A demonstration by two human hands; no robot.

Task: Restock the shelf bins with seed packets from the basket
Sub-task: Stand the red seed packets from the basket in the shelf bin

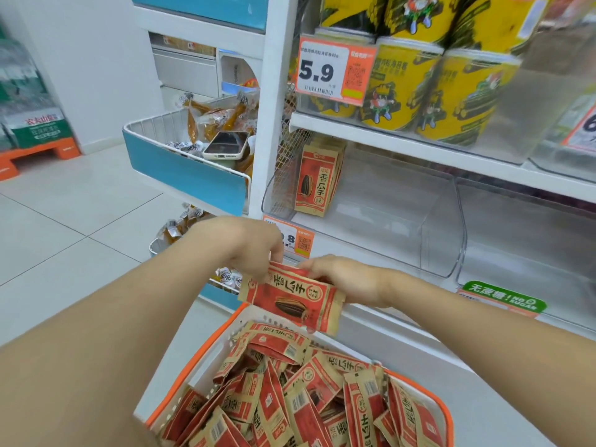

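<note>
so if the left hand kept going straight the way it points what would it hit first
Probably the orange price tag just beyond the left hand, which grips a seed packet together with the right hand. Depth is unclear.

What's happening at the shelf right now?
A person holds a seed packet in both hands, left hand and right hand, just above the orange basket, which is heaped with more of the same. The clear shelf bin behind has only a few standing packets at its left end, so most of the restocking is left to do.
</note>
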